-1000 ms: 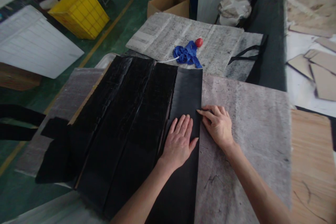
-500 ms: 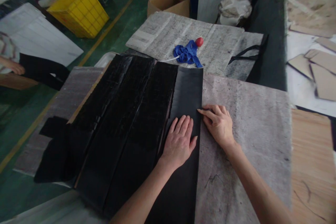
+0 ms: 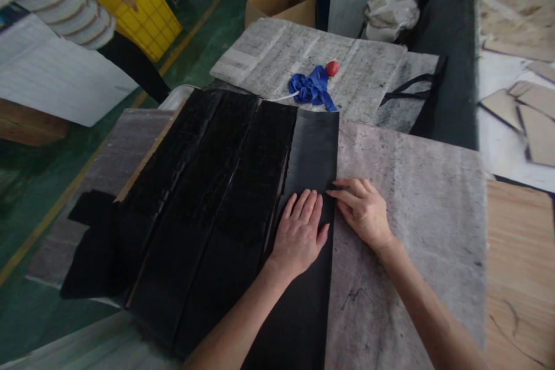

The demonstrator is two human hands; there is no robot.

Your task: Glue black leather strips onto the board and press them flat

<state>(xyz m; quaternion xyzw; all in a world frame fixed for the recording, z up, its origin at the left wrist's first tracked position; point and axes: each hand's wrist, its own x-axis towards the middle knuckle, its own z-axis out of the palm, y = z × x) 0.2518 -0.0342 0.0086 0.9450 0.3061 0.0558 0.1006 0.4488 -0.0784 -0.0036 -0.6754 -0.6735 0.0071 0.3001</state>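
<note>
My left hand [image 3: 298,233] lies flat, fingers stretched out, on a matte black strip [image 3: 314,144] of sheet material. My right hand [image 3: 363,208] is at the strip's right edge, with its thumb and fingers pinched together on that edge. To the left of the strip, several glossy black panels [image 3: 217,167] lie side by side, overlapping it slightly. A narrow tan edge [image 3: 150,153] shows along the far-left panel. Under the work is a stained grey board [image 3: 407,208].
Beyond the panels lie a blue cloth [image 3: 313,85] and a red ball-like object [image 3: 332,68] on another grey board [image 3: 255,49]. Cut tan pieces [image 3: 537,133] are at right. A cardboard box [image 3: 277,3] and yellow basket [image 3: 160,26] stand behind. A person in a striped top [image 3: 56,3] is at upper left.
My right hand has slid slightly toward me along the strip's edge. My left hand stays flat in about the same place. The person at left has risen farther into view.
</note>
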